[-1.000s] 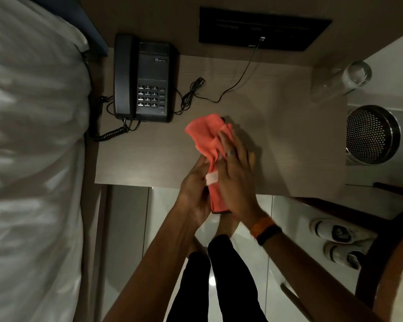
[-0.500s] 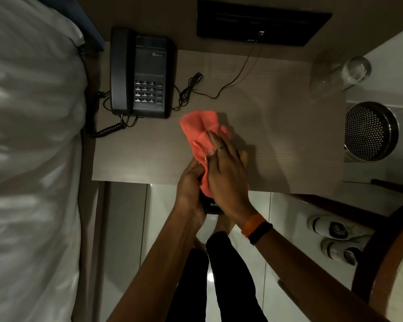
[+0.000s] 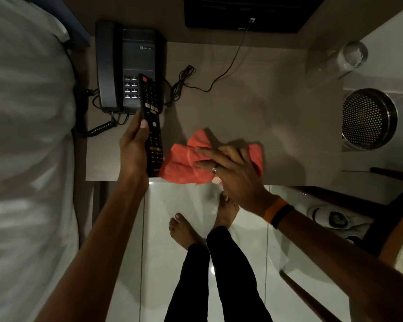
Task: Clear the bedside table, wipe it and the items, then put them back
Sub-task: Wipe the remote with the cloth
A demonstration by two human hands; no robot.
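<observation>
Head view: left hand [image 3: 133, 147] fingers are wrapped around a black remote [image 3: 152, 126], thumb [image 3: 144, 124] pressed on its button face. Remote is held lengthwise, red power button at the far end, overlapping the keypad of the phone [image 3: 128, 66] in this view; whether it touches the phone cannot be told. Its near end is level with the front edge of the counter [image 3: 277, 126].

Right hand [image 3: 230, 168] fingers are spread and lie flat on a red cloth [image 3: 184, 161], pressing it against the counter surface rather than gripping it. A ring [image 3: 215, 168] is on one finger and an orange-and-black band [image 3: 278, 213] on the wrist. Cloth is bunched, lies at the front edge of the counter, and sits just beside the near end of the remote.

Phone stands at the back left of the counter, coiled cord [image 3: 98, 130] trailing off its near side. A thin black cable [image 3: 219, 77] runs from a wall panel [image 3: 254, 12] across the counter, its slack bundled beside the phone. A clear glass [image 3: 342, 59] stands at the back right corner. A perforated metal bin [image 3: 368, 118] is on the floor to the right of the counter. A bed [image 3: 26, 147] with white sheets adjoins the left side.
</observation>
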